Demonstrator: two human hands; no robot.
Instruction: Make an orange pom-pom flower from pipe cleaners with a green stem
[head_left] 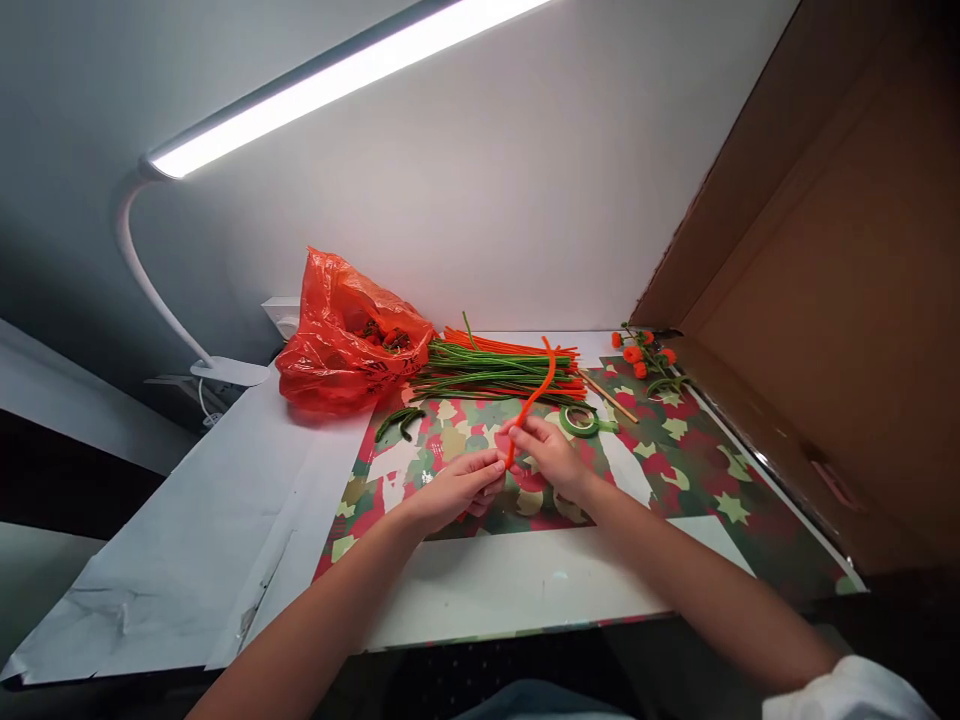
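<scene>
An orange pipe cleaner (pixel 538 391) rises from between my hands, its upper part bending to the left at the tip. My right hand (pixel 553 455) pinches it low down. At its bottom end, the thumb and fingers of my left hand (pixel 466 487) are closed on it. Both hands are over the patterned mat. Behind them lies a pile of green pipe cleaners (pixel 487 372), with orange pipe cleaners (pixel 495 341) along its back. A roll of green tape (pixel 580 422) rests just beyond my right hand. Short bent green pieces (pixel 401 422) lie beyond my left hand.
A red plastic bag (pixel 330 350) holding orange and dark pieces stands at the back left. Orange flowers on green stems (pixel 643 352) lie at the back right, near a thin wooden stick (pixel 611 396). A cardboard box (pixel 825 300) walls the right side; a lamp (pixel 165 290) arches overhead.
</scene>
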